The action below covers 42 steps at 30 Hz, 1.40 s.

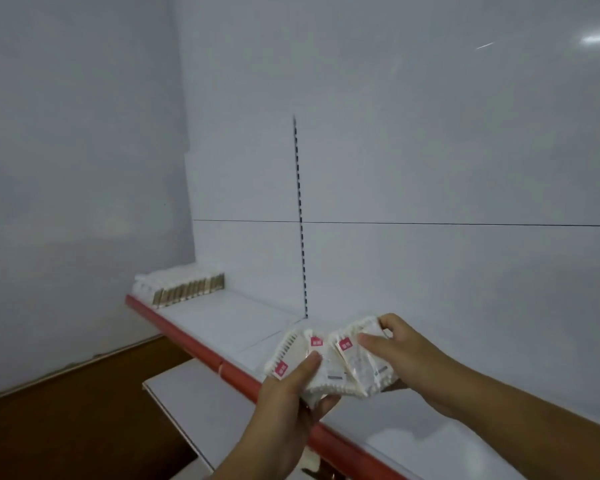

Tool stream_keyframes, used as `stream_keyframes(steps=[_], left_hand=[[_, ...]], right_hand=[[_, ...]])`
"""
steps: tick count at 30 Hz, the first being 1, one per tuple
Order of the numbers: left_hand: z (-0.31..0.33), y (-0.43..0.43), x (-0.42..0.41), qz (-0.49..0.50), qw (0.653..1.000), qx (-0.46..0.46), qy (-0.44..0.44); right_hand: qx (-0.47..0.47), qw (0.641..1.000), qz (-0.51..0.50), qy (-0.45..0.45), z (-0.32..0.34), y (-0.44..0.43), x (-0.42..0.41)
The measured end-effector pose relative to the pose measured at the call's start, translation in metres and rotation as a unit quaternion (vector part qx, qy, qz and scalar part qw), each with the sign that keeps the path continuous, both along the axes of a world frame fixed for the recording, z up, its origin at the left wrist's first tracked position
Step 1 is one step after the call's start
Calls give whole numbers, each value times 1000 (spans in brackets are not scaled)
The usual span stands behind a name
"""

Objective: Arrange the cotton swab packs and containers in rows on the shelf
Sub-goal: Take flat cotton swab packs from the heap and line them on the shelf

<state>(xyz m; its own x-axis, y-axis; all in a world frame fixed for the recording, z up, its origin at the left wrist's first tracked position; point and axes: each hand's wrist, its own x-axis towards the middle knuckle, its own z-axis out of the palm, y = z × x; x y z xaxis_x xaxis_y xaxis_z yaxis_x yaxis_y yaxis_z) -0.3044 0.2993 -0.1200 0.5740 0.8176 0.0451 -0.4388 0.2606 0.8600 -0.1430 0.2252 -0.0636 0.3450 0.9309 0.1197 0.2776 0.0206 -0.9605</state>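
Both hands, left hand (291, 386) and right hand (406, 355), grip fanned cotton swab packs (333, 362); one finished row (184, 289) lines the shelf (229, 317), more remain.

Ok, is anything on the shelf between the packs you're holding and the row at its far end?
Nothing visible stands between them: the shelf is bare from the fanned packs to the standing row.

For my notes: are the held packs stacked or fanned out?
Fanned out: packs splay apart between left hand and right hand.
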Motion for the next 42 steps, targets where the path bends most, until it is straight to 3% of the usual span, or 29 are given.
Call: stream_keyframes(steps=[7, 19, 25, 30, 34, 37, 40, 42], left_hand=[[-1, 99, -51, 64, 998, -26, 8], [12, 339, -94, 105, 986, 52, 121], [13, 461, -94, 27, 989, -21, 145], [31, 567, -87, -34, 961, 97, 255], [65, 667, -81, -53, 889, 335, 308], [78, 733, -69, -18, 822, 454, 343], [73, 780, -40, -24, 713, 576, 399], [63, 798, -20, -58, 617, 651, 438]], right_hand=[[42, 997, 20, 67, -18, 122, -50], [28, 981, 144, 125, -35, 374, -91], [57, 983, 97, 148, -49, 459, -86], [83, 992, 6, 98, -68, 524, -73], [135, 986, -98, 30, -82, 574, -67], [136, 971, -197, -17, -92, 608, -65], [117, 955, -270, -33, -107, 639, -67], [114, 941, -312, -69, -115, 656, -70]])
